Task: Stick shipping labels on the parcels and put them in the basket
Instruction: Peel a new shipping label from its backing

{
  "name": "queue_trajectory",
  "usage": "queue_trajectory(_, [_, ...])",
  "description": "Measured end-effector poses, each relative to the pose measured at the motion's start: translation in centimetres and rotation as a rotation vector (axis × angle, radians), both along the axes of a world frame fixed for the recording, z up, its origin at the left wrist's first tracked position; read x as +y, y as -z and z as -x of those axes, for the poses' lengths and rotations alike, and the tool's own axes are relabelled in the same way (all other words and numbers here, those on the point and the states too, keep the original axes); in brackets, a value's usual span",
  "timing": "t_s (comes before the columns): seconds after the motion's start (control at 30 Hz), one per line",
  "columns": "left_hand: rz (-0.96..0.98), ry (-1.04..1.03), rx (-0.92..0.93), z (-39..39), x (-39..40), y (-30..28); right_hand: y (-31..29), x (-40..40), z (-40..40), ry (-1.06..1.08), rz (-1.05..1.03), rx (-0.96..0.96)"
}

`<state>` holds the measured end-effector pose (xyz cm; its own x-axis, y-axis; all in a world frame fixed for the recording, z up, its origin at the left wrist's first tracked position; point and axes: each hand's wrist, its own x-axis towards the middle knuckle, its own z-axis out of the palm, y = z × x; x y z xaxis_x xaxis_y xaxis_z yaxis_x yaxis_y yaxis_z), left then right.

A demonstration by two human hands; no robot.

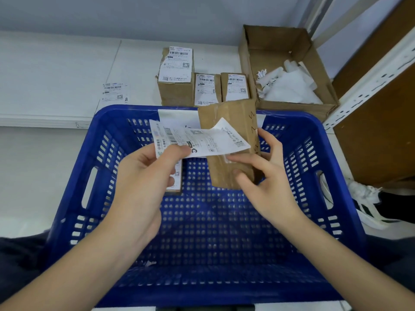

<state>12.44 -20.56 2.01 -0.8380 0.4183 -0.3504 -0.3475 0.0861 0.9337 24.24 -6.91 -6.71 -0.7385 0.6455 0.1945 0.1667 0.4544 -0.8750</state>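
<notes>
The left hand (148, 173) is pinching a shipping label (197, 140) against the parcel (229, 144), which the right hand (265, 173) is gripping above the blue basket (224, 232); another parcel (177, 178) is lying beneath the left hand.

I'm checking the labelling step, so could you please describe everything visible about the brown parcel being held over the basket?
The brown parcel is a narrow cardboard box with clear tape and dark handwriting down its right side. It is held tilted above the blue basket. The right hand grips its lower end. A white shipping label, pinched by the left hand, lies partly curled across its front.
</notes>
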Motion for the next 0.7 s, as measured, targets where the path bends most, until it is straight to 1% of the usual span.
queue_trajectory(0.17, [-0.013, 0.009, 0.039, -0.1, 0.0, 0.2, 0.6, 0.1, 0.0, -0.008, -0.04, -0.063])
queue_trajectory(0.27, [0.007, 0.019, 0.052, 0.0, -0.1, 0.7, 0.7, 0.6, 0.0, 0.011, -0.113, -0.079])
queue_trajectory(0.43, [0.025, 0.011, 0.041, -0.1, -0.1, 0.9, 0.3, 1.4, -0.1, 0.011, -0.233, -0.101])
queue_trajectory(0.7, [0.075, 0.012, -0.001, 0.0, -0.1, 0.6, 0.0, 2.6, -0.3, 0.044, -0.346, -0.145])
